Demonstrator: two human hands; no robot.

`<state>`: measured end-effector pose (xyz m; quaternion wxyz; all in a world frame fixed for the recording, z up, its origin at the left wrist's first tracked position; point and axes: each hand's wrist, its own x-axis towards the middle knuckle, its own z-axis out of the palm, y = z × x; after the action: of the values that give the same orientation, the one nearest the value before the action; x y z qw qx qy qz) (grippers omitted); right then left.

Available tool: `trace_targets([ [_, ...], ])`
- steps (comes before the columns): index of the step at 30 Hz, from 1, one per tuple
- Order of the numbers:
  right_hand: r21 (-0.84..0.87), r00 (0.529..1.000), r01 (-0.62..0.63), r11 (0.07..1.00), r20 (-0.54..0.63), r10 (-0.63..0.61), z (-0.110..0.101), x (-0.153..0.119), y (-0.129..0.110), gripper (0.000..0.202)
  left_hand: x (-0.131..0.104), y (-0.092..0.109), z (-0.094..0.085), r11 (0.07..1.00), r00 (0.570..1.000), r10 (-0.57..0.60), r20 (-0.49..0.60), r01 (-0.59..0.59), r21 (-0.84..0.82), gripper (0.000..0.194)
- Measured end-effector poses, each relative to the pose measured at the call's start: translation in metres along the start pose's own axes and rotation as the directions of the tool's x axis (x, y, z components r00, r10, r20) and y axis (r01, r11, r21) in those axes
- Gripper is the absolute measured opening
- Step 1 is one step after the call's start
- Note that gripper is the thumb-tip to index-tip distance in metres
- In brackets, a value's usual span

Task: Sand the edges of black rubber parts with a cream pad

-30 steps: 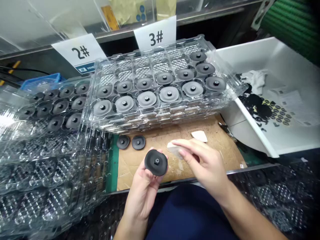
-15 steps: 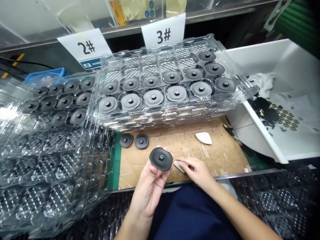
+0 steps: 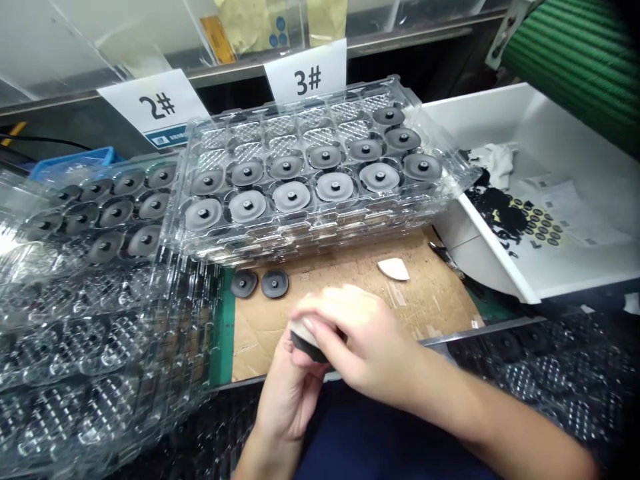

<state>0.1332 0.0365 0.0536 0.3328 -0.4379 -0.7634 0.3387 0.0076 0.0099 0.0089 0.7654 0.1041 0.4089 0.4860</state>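
Observation:
My left hand (image 3: 295, 383) is closed around a black rounded disc (image 3: 309, 348), low in the middle of the view. Over it, my right hand (image 3: 350, 327) presses a whitish pad (image 3: 304, 331) against the disc's face; the fingers cover most of both. On the brown cardboard (image 3: 350, 267) lie two black discs, a left one (image 3: 244, 284) and a right one (image 3: 275, 284), each with a central knob. Another white pad (image 3: 394, 269) rests on the cardboard to the right.
A stack of clear trays (image 3: 295, 220) holding several black discs stands behind the cardboard. More clear trays (image 3: 115, 320) fill the left side. At the right is a white bin (image 3: 505, 247) with black scraps, and a green ribbed roll (image 3: 575, 67) above it.
My right hand has lifted the whitish pad off the cardboard and brought it left onto the held disc. My left hand has tilted the disc. The whole view has shifted slightly.

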Motion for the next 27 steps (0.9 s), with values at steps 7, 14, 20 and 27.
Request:
trace_targets([
  [7,0.019,0.992,-0.029,0.999,0.124,0.026,-0.019,-0.025,-0.002,0.019,-0.009,0.012,0.002,0.998,0.997,-0.068,0.044,0.069,-0.014,0.064],
  [14,0.034,0.997,0.08,0.996,-0.005,-0.08,-0.035,-0.018,0.036,0.031,-0.009,0.013,0.002,0.982,0.971,-0.16,0.179,0.176,-0.072,0.061],
  [20,0.125,0.91,-0.389,0.913,-0.102,0.402,0.006,-0.05,0.084,0.024,-0.016,0.02,0.002,0.967,0.957,-0.229,0.178,0.244,-0.068,0.058],
  [27,0.083,0.877,-0.466,0.881,-0.089,0.472,0.012,-0.071,0.096,0.02,-0.01,0.012,0.005,0.971,0.953,-0.219,0.209,0.234,-0.05,0.056],
])
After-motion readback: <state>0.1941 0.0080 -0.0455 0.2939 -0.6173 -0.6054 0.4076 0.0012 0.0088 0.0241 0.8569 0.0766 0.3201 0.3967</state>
